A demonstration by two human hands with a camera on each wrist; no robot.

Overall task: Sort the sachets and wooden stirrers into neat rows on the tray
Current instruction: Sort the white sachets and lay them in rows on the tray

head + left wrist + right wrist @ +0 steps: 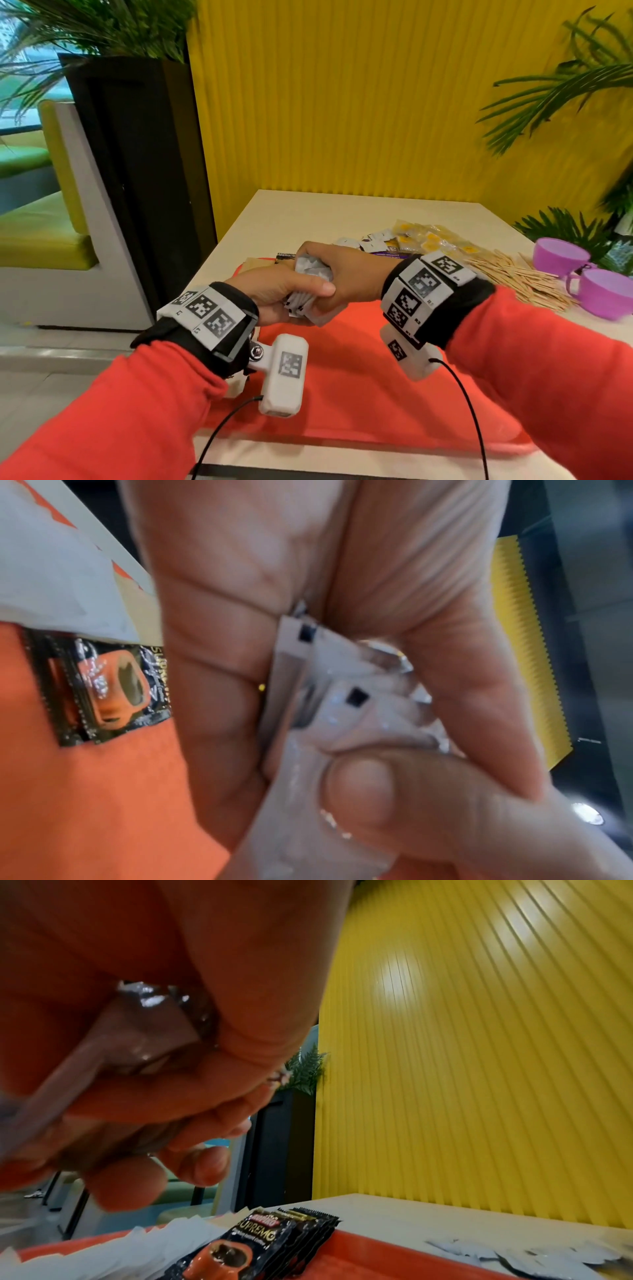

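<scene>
Both hands meet above the orange tray [359, 370] and hold one bundle of white sachets [308, 274] between them. My left hand [294, 291] grips the bundle from below, its thumb pressing on the packets [346, 696]. My right hand [322, 263] wraps its curled fingers round the top of the white sachets [147, 1031]. Black coffee sachets [109, 693] lie in a stack on the tray, next to a row of white paper sachets [137, 1250]. Loose white sachets [370, 243], yellow sachets [424, 240] and wooden stirrers [520, 281] lie heaped on the table beyond the tray.
Two purple cups [582, 274] stand at the table's right edge beside the stirrers. A ribbed yellow wall [342, 102] backs the table, with plants at the right and a black planter [137, 171] at the left. The tray's near half [342, 411] is bare.
</scene>
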